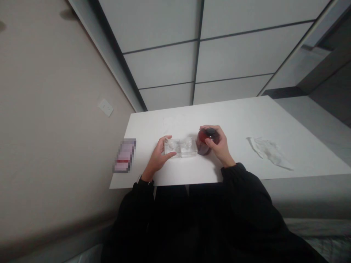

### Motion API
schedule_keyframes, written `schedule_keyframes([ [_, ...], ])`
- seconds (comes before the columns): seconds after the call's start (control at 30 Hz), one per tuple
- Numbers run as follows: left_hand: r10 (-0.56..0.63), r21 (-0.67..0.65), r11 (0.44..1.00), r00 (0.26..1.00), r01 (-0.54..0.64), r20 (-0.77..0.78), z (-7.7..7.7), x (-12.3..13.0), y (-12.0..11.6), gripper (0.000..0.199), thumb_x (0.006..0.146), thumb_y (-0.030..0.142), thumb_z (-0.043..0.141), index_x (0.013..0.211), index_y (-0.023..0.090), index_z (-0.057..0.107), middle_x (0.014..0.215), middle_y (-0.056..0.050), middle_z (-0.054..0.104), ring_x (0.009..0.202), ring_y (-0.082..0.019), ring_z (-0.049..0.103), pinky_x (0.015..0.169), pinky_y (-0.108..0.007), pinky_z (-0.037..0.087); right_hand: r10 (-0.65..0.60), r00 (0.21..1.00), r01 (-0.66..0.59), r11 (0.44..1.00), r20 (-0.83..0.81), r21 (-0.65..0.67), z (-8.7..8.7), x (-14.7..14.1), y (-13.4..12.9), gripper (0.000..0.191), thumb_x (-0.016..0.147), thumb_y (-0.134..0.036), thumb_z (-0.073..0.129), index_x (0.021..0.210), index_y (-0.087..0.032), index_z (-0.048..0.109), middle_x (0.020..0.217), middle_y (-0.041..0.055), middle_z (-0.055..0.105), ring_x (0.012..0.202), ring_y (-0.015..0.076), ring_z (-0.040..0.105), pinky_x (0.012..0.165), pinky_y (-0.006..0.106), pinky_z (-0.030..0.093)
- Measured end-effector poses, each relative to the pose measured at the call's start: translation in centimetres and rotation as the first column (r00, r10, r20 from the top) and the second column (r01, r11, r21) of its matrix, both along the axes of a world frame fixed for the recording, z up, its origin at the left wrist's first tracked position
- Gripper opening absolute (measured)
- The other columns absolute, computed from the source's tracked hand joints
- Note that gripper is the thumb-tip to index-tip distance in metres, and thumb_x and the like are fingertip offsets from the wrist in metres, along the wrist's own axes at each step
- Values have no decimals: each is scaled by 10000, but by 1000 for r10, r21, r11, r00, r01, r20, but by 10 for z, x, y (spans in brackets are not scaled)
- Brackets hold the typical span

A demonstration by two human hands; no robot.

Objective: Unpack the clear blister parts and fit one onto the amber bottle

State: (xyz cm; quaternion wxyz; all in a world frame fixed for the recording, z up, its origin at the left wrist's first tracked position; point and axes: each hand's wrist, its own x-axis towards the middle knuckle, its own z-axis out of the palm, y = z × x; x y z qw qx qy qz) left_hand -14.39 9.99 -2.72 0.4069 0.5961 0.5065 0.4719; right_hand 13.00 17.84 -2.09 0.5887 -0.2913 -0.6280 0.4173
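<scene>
A clear, box-shaped container [181, 148] with two rounded shapes on top rests on the white table [175, 173]. My left hand [159, 155] grips its left end, thumb along the front and fingers behind. Just to the right, a dark red bottle [203, 143] with a black cap stands close against the container's right end. My right hand [219, 145] is wrapped round this bottle, with the thumb in front below the cap. Whether the bottle and the container touch is hard to tell.
A crumpled clear plastic wrapper [270, 151] lies on the right part of the table. Near the left edge is a pixelated pinkish item [125, 156]. A wall with a socket [105, 107] rises at the left, and panelled doors [170, 65] stand behind the table.
</scene>
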Motion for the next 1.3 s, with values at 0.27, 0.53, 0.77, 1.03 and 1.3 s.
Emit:
schedule_keyframes([
  [0.27, -7, -7, 1000, 1000, 7, 12, 3, 1, -2, 599, 830, 484, 859, 1247, 251, 498, 1635, -181, 484, 1575, -334, 429, 1269, -529, 385, 1, 1000, -1, 1000, 5, 1, 0, 0, 0, 368, 861, -475, 804, 1171, -304, 703, 1218, 54, 738, 1201, 289, 676, 1120, 516, 500],
  [0.53, 3, 3, 1000, 1000, -3, 28, 0, 1, -2, 626, 826, 469, 864, 1229, 261, 432, 1618, -204, 493, 1554, -332, 460, 1237, -552, 415, 3, 1000, -3, 1000, 6, -8, 0, 0, -1, 364, 865, -467, 803, 1178, -308, 703, 1229, 56, 738, 1210, 296, 676, 1127, 520, 499],
  [0.77, 17, -9, 1000, 999, -17, 40, 0, 1, 0, 558, 806, 464, 874, 1085, 253, 439, 1532, -185, 565, 1504, -341, 509, 1229, -555, 414, 2, 1000, -2, 1000, 10, -14, 2, 0, -2, 372, 862, -468, 801, 1178, -296, 707, 1221, 62, 738, 1186, 289, 680, 1113, 510, 509],
  [1.03, 65, 53, 997, 996, -61, -67, 3, -1, -5, 893, 826, 514, 864, 1535, 286, 370, 1694, -184, 391, 1589, -347, 390, 1273, -551, 355, 2, 1000, -2, 1000, 0, -21, -1, -1, 0, 407, 846, -512, 814, 1175, -298, 708, 1220, 62, 745, 1179, 289, 683, 1094, 494, 526],
  [1.3, 171, 236, 963, 969, -127, -177, 33, 0, -3, 707, 937, 392, 774, 1552, 261, 451, 1247, -89, 754, 1290, -272, 673, 1233, -532, 425, 17, 1000, -18, 999, -11, -46, 0, -2, -1, 423, 842, -528, 820, 1178, -299, 703, 1237, 63, 736, 1182, 289, 683, 1084, 480, 544],
])
